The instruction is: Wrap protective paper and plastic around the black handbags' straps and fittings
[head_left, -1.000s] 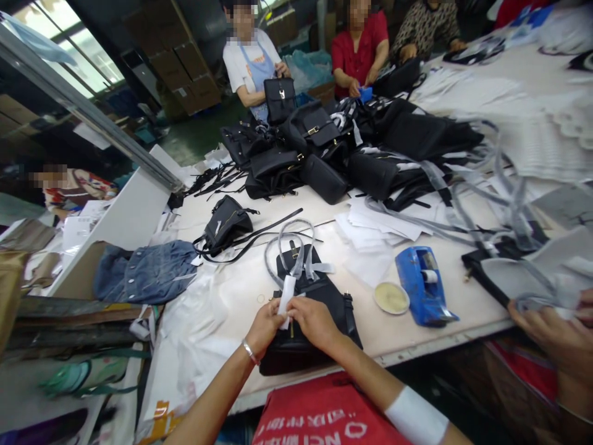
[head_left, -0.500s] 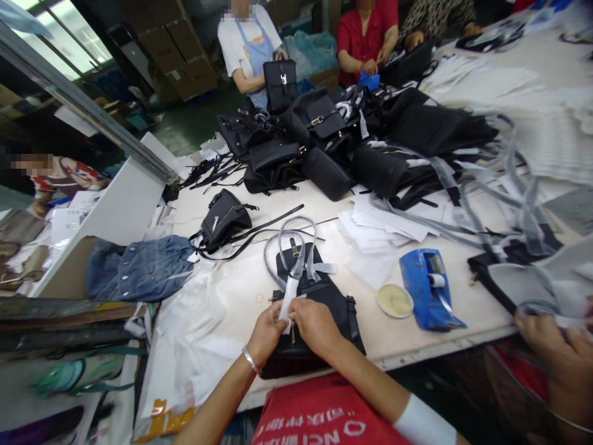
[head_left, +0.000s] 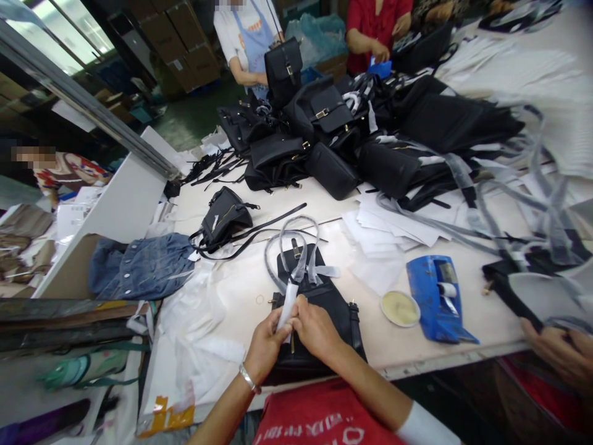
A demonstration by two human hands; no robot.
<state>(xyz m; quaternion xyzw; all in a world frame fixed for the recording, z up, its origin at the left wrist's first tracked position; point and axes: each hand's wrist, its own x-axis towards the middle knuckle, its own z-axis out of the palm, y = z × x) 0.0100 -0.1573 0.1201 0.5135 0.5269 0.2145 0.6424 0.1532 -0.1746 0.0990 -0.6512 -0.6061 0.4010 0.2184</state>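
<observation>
Both hands pinch the white paper strip (head_left: 287, 307) on the black bag (head_left: 324, 309): left hand (head_left: 266, 346), right hand (head_left: 317, 327). Handles already wrapped (front hardware hidden); tape dispenser (head_left: 438, 300) at 3 o'clock untouched.

Table (head_left: 467, 321) bears handbags (head_left: 324, 142); tape dispenser (head_left: 440, 300).

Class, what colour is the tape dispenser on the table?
Blue: the tape dispenser, clearest in the head view.

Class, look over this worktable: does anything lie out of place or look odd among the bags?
A blue denim garment lies crumpled at the table's left edge, unlike the black bags around. Both hands pinch a white strip.
</observation>
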